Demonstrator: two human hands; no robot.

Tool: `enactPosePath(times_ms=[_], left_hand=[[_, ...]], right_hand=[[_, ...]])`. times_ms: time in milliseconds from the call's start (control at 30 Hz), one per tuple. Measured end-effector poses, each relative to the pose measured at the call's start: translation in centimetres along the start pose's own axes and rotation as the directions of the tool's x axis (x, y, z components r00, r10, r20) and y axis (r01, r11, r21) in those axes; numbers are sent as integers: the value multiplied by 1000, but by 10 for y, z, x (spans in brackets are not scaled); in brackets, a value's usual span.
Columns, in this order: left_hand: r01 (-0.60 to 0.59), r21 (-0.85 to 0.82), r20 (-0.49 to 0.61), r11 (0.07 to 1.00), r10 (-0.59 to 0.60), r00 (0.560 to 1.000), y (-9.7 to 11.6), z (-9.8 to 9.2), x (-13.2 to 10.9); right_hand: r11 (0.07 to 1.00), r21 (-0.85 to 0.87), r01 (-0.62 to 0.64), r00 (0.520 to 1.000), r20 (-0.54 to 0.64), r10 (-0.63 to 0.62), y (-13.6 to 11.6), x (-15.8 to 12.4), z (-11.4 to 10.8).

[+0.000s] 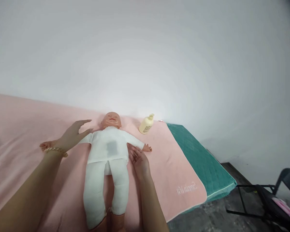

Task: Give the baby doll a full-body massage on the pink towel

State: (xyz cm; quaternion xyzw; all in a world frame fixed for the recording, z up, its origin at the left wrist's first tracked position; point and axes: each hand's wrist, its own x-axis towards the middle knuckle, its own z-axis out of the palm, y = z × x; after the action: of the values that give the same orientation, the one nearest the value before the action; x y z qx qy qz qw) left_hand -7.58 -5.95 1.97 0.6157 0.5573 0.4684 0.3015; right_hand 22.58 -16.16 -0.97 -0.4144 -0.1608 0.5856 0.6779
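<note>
A baby doll [100,151] with a white cloth body lies on its back, its head toward the wall and its arms spread. A grey square patch marks its chest. Over the doll's arm on the left side of the view is my left hand [73,134], thumb and fingers apart, holding nothing. Palm turned up, my right hand [140,161] rests beside the doll's waist, close to its other forearm, with fingers loosely extended and nothing in them. A cream pump bottle [146,125] stands on the blanket past the doll's outstretched hand.
The pink blanket [174,164] covers most of a green mattress [200,161], whose corner shows at the right. A white wall [145,58] rises directly behind. On the dark floor at lower right stands a black folding chair [263,196] with a pink-and-white packet [285,207] on it.
</note>
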Motion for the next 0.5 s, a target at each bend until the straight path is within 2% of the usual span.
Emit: enactPosePath(times_ms=[67, 133, 200, 233, 367, 433, 500], left_hand=[[135, -272, -29, 953, -148, 988, 11, 9, 1], [231, -535, -28, 812, -290, 957, 23, 18, 8], [289, -716, -33, 636, -443, 896, 34, 28, 21], [320, -777, -24, 541, -534, 845, 38, 35, 28], [403, -802, 3, 441, -671, 742, 43, 68, 61], [448, -794, 31, 411, -709, 705, 39, 84, 74], [479, -784, 68, 395, -713, 698, 33, 95, 83]], right_hand=[[997, -64, 54, 999, 9, -53, -9, 17, 16], [990, -76, 120, 992, 36, -118, -20, 41, 39], [984, -67, 165, 986, 47, -162, -28, 68, 67], [982, -70, 177, 984, 49, -174, -30, 81, 83], [970, -160, 183, 983, 30, -181, -15, 121, 134], [970, -202, 134, 991, 20, -132, -1, 134, 146], [980, -199, 19, 999, 32, -13, 10, 144, 150]])
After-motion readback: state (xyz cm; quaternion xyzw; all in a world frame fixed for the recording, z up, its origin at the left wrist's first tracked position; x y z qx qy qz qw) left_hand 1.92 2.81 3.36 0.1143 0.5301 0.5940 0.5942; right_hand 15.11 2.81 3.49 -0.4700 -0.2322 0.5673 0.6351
